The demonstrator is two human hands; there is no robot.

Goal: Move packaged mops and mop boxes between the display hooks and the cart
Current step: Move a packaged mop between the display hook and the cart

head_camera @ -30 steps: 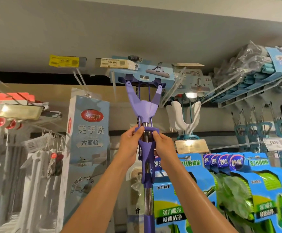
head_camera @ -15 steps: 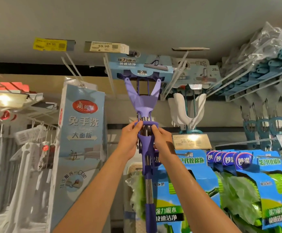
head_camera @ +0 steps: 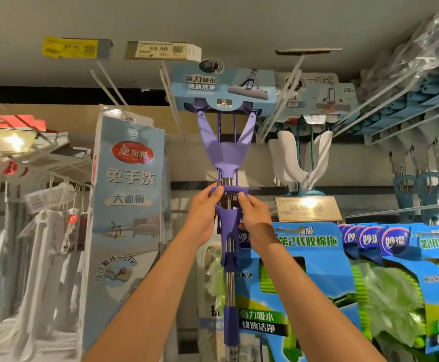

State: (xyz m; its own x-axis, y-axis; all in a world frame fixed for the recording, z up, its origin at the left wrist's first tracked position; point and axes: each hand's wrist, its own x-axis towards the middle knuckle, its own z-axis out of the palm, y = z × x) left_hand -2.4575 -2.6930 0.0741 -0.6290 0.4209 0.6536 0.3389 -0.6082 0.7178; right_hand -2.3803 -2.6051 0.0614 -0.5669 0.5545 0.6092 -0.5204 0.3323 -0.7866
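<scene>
Purple mop [head_camera: 228, 155] gripped by both hands, left [head_camera: 203, 216], right [head_camera: 255, 216], card reads 强力吸水, tag [head_camera: 158, 49] 59.90

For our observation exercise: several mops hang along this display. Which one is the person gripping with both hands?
The purple mop, gripped by the left hand and right hand; the white-and-teal mop beside it hangs untouched.

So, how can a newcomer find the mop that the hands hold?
Look under the grey top shelf, below the 59.90 price tag. The purple mop hangs there, both hands on its handle. The neighbouring mop to its right is white.
</scene>
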